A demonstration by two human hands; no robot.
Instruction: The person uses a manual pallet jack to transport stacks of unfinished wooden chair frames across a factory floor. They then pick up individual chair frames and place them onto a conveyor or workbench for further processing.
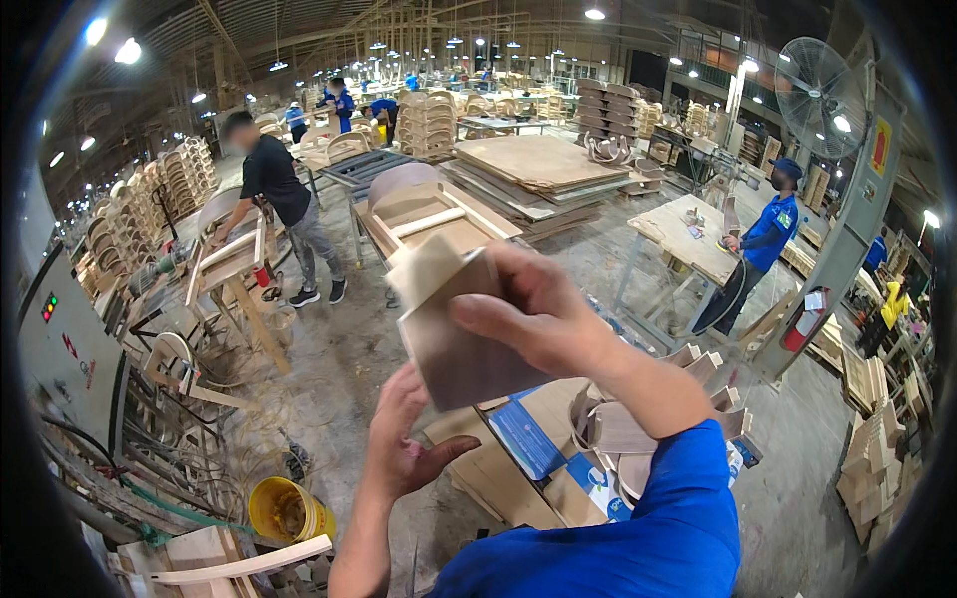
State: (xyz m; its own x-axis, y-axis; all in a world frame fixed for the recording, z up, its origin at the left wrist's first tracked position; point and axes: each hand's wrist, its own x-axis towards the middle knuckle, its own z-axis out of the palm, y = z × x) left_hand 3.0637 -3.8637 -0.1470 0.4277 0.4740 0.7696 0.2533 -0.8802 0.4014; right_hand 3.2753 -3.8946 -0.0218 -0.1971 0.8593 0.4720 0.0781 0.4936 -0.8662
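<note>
Plywood, pale and smooth, forms the bent piece (454,324) that we see raised at the centre of the view: a flat, matt brown face turned toward us, with a lighter folded lip along its far upper edge. We note that the right hand (543,319) grips it from the right, fingers curled over the top edge and the thumb pressed across the brown face. The right forearm runs down to the near right into a blue sleeve (638,528). The left hand (409,434) stands open just below the piece, palm upright, fingertips meeting its lower left corner and thumb spread to the right; it grasps nothing.

Under the hands, we find a low stack of flat boards (498,478) with blue-printed cardboard (528,439) on it, and curved wooden parts (623,429) crowded near right. A yellow bucket (289,510) sits near left among loose wood strips.

Bare concrete floor (339,349) gives open room left of and beyond the piece. Farther off, a person in black (274,194) leans over a wooden frame at left, another in blue (763,244) works at a table (683,234) at right, and stacked sheets (538,164) lie at far centre. A round pedestal fan (819,95) stands at far right.
</note>
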